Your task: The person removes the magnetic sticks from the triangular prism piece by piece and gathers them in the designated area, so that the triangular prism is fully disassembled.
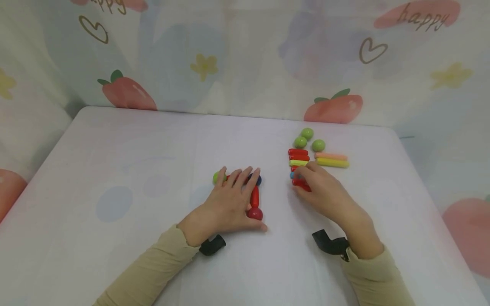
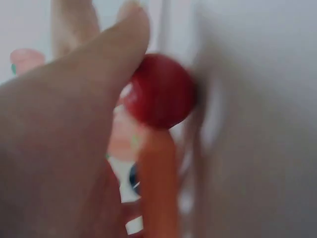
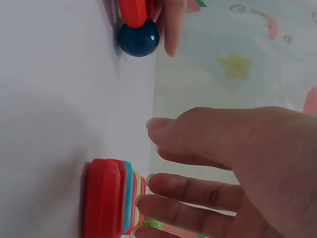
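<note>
My left hand [image 1: 234, 192] lies flat on a small build of rods and balls. Its straight fingers cover a red rod between a green ball [image 1: 217, 177] and a dark blue ball [image 1: 258, 180]. Its thumb [image 2: 114, 49] rests against a red ball [image 1: 254, 213] at the near end of a second red rod [image 1: 254, 196]. My right hand [image 1: 306, 182] reaches to a row of side-by-side rods [image 1: 298, 160], mostly red with a yellow-green and a blue one. Its fingertips [image 3: 148, 179] touch the near rods [image 3: 106, 198], and the thumb stays apart.
Three green balls [image 1: 307, 134] lie behind the rod row, and a peach rod [image 1: 331, 156] and a yellow rod [image 1: 332, 162] lie to its right. The white table [image 1: 115, 170] ends at a printed curtain [image 1: 245, 55] behind and at both sides.
</note>
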Demonstrator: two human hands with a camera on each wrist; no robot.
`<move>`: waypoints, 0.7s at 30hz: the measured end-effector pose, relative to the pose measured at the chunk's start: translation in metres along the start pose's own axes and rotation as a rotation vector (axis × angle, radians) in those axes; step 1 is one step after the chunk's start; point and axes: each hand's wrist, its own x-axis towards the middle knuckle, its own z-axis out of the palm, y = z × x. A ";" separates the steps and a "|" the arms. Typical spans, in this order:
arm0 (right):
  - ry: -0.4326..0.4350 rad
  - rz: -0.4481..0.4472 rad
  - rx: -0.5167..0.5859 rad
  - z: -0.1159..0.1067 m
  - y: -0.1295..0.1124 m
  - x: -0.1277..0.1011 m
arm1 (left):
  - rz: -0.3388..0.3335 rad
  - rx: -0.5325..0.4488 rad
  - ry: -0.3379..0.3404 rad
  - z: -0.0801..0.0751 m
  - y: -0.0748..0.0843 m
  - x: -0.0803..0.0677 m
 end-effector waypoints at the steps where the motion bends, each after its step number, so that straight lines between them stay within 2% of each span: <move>1: 0.001 -0.009 0.008 0.000 -0.001 0.000 | 0.011 -0.009 -0.017 -0.002 -0.002 -0.001; 4: 0.007 -0.044 0.038 0.002 -0.004 0.000 | 0.040 -0.040 -0.066 -0.011 -0.009 -0.003; 6: 0.001 -0.066 0.062 0.003 -0.005 0.000 | 0.062 -0.034 -0.067 -0.016 -0.014 -0.005; 12: -0.027 -0.137 0.114 0.007 -0.009 0.000 | 0.119 0.033 0.094 -0.018 -0.020 -0.009; 14: -0.027 -0.160 0.117 0.008 -0.010 0.000 | 0.112 0.030 0.140 -0.017 -0.020 -0.009; 16: -0.026 -0.176 0.121 0.009 -0.012 -0.001 | 0.087 0.022 0.154 -0.016 -0.019 -0.008; 21: -0.058 -0.197 0.135 0.015 -0.020 -0.001 | 0.031 -0.034 0.135 -0.016 -0.016 -0.004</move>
